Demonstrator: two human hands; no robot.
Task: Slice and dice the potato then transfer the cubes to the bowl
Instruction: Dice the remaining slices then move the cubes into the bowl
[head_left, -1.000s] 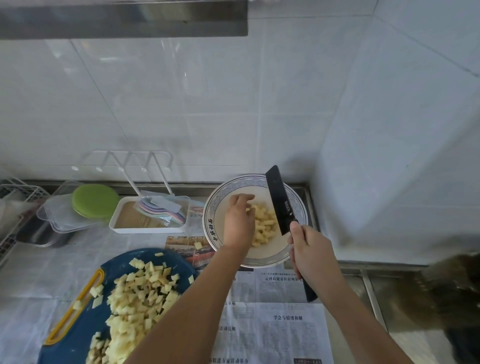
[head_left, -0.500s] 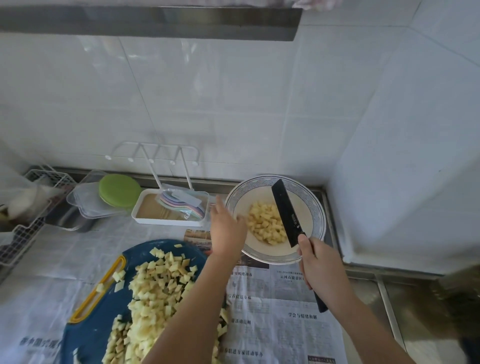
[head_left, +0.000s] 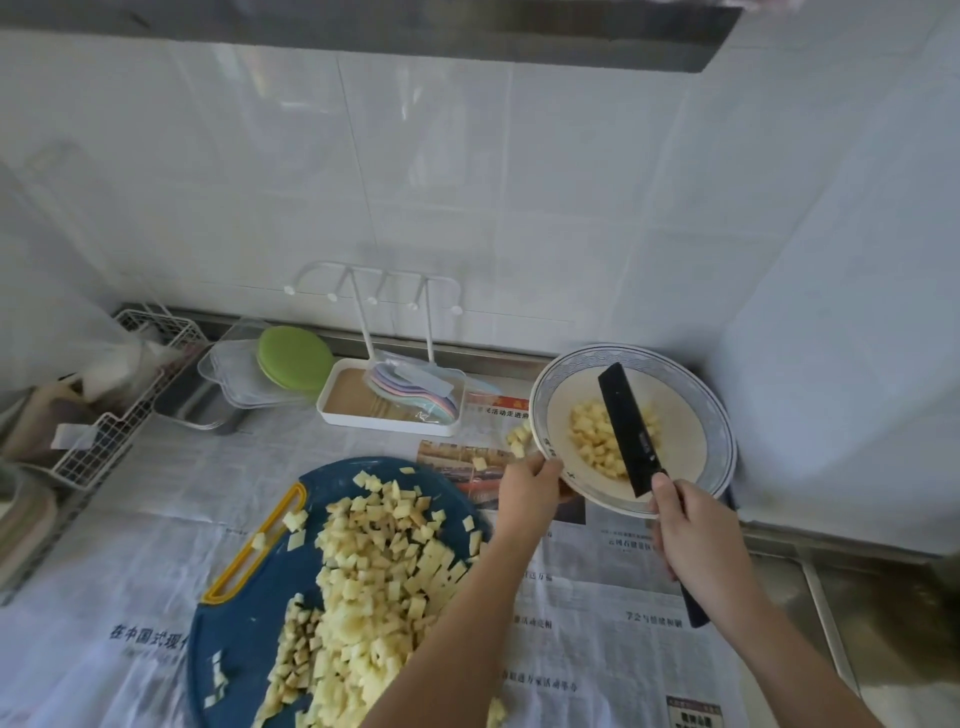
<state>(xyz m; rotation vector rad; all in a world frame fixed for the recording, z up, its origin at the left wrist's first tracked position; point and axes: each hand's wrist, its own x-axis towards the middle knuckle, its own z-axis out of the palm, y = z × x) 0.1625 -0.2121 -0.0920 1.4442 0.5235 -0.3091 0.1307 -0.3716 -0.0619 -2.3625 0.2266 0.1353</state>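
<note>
A white bowl with a blue patterned rim sits at the back right and holds a small heap of potato cubes. My left hand grips the bowl's near left rim. My right hand holds a black knife, whose blade lies across the bowl above the cubes. A large pile of diced potato covers the blue cutting board with a yellow handle at the lower left. A few cubes lie on the newspaper beside the bowl.
Newspaper covers the counter. Along the back stand a white tray with pastel spoons, a green lid on clear containers and a white wire rack at the left. Tiled walls close in behind and to the right.
My left hand left the inside of the bowl and now holds its near left rim. The knife stays over the bowl. The camera view shifted left.
</note>
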